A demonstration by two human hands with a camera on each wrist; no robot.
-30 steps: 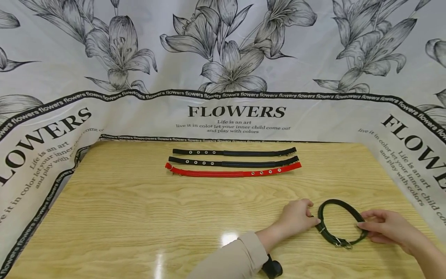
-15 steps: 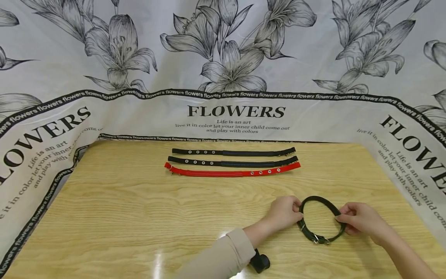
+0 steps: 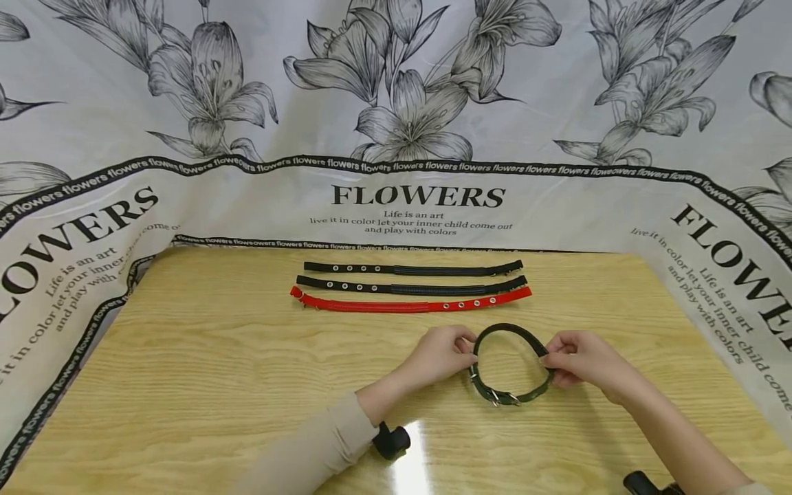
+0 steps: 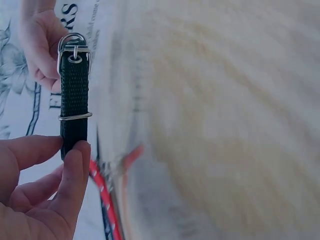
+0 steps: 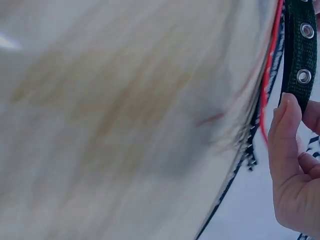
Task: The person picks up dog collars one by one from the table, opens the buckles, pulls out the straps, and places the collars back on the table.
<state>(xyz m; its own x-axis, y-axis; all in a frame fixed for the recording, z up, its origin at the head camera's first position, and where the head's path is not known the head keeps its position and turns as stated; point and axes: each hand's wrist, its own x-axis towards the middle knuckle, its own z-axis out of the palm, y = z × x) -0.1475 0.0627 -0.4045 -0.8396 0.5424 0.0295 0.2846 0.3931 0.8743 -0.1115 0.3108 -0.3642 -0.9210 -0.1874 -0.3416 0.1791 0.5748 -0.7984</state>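
A dark green collar (image 3: 509, 326), buckled into a ring, is held up between both hands in the head view. The left hand (image 3: 441, 354) pinches its left side between thumb and fingers. On the opposite side, the right hand (image 3: 584, 361) pinches the band the same way. In the left wrist view the silver buckle (image 4: 75, 55) has its prong through an eyelet, and a metal loop (image 4: 75, 117) circles the strap above the left fingertips. Metal eyelets (image 5: 304, 76) show on the strap above the right thumb in the right wrist view.
Behind the ring lie a red collar (image 3: 377, 306) and two dark collars, one (image 3: 427, 271) farthest back and one (image 3: 433, 289) between, all straightened out side by side. They rest on a wood-grain table (image 3: 216, 385). A flower-printed cloth (image 3: 247, 206) borders the table's back and sides.
Both hands have carried the buckled green collar leftward and toward the back of the table, nearer the row of collars. The grip on each side stays the same. The row has not moved.
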